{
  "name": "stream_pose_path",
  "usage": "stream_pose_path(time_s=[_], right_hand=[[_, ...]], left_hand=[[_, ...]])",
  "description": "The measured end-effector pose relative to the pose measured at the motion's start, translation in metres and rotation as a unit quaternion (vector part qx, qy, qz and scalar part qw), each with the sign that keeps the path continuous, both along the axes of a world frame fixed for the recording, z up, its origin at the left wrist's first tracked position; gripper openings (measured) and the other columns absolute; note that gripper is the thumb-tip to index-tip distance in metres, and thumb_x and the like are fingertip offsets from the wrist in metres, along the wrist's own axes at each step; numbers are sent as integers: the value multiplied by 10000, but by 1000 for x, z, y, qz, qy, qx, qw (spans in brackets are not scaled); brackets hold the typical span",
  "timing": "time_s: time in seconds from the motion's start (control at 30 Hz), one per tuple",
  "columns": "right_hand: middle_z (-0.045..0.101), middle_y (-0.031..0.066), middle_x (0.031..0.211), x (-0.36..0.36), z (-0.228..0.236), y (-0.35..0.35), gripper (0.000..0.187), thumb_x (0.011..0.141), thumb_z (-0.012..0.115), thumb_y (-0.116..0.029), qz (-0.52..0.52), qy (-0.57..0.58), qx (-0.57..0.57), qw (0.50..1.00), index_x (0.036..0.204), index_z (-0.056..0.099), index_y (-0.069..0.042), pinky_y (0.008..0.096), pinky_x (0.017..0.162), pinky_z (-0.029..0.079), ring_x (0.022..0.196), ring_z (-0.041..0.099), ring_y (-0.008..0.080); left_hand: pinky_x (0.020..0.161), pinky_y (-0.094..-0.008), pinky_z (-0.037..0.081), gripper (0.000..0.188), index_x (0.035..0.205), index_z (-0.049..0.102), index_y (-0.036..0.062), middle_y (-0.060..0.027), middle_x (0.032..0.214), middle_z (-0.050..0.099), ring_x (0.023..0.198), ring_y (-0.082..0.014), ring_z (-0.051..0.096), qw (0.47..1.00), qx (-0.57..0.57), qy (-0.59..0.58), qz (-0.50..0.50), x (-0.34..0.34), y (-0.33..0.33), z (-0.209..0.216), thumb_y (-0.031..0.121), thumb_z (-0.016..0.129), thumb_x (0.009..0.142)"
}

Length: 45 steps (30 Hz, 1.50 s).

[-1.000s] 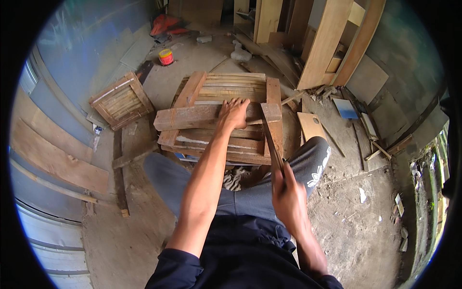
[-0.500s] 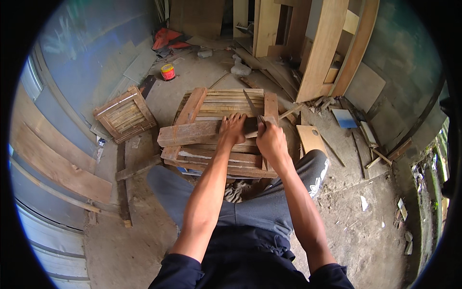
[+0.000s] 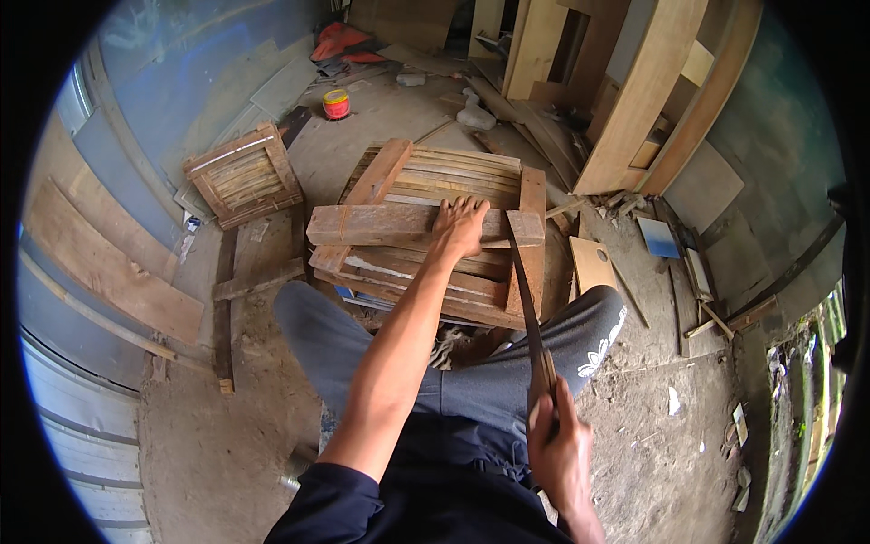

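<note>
My left hand (image 3: 460,227) presses down on a thick wooden beam (image 3: 372,225), its fingers curled over the far edge. Closed round a handsaw's wooden handle, my right hand (image 3: 559,440) is low, near my right thigh. The long dark saw blade (image 3: 526,299) reaches from that hand up to the beam, its far end lying against the beam's right part. Beneath the beam is a slatted wooden frame (image 3: 453,170) with wide side pieces, serving as a low support between my knees. How deep any cut goes is too small to tell.
A smaller slatted frame (image 3: 243,175) leans at the left, near a narrow wooden strip (image 3: 225,308) on the floor. A red and yellow tin (image 3: 335,104) stands farther back. Tall wooden panels (image 3: 643,100) rise at the back right; a board with a hole (image 3: 593,265) lies by my right knee.
My right hand has drawn the saw back from beside the beam toward my body. The left hand stays on the beam, and the whole view has shifted slightly.
</note>
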State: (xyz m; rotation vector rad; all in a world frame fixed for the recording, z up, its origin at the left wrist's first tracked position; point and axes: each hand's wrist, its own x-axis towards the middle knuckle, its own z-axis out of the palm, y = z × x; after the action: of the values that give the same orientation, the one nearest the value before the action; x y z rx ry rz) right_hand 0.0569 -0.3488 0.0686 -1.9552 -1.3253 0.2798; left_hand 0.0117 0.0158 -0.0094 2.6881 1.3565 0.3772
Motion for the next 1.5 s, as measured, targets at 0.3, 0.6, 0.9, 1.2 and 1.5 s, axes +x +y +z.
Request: stream_pose_path(time_s=[0.3, 0.6, 0.9, 1.2, 1.5], right_hand=[[618, 287, 670, 56, -17, 235, 344, 983, 474, -260, 2, -59, 79, 995, 955, 623, 49, 538, 643, 507, 713, 627, 480], [617, 278, 673, 14, -21, 66, 290, 989, 495, -179, -15, -6, 18, 1000, 1187, 561, 22, 438, 498, 506, 611, 662, 407], [591, 299, 636, 23, -15, 87, 240, 974, 508, -173, 19, -18, 35, 999, 1127, 551, 7, 529, 475, 488, 557, 610, 459], [630, 307, 754, 56, -27, 240, 312, 979, 472, -285, -21, -60, 82, 995, 1033, 613, -11, 555, 687, 515, 756, 615, 504], [607, 267, 603, 4, -5, 15, 357, 959, 536, -137, -9, -40, 2, 999, 1262, 513, 49, 464, 474, 516, 579, 667, 401]], left_hand=[[1121, -529, 260, 741, 1374, 451, 92, -125, 1358, 499, 1316, -291, 426, 1000, 18, 3, -10, -5, -2, 4, 83, 705, 678], [1127, -557, 262, 703, 1380, 418, 88, -146, 1393, 465, 1342, -309, 397, 1000, -3, 4, 1, -2, -1, 7, 51, 664, 722], [1113, -541, 271, 677, 1361, 462, 103, -120, 1377, 482, 1318, -278, 422, 999, 31, -14, 3, -1, -2, -2, 74, 686, 722], [1142, -539, 236, 763, 1415, 390, 90, -129, 1431, 435, 1364, -294, 367, 999, -33, 16, -12, -4, -2, 14, 103, 713, 724], [1129, -557, 244, 665, 1385, 425, 98, -158, 1414, 446, 1343, -304, 393, 1000, -12, -12, 1, 0, 2, 2, 57, 633, 755]])
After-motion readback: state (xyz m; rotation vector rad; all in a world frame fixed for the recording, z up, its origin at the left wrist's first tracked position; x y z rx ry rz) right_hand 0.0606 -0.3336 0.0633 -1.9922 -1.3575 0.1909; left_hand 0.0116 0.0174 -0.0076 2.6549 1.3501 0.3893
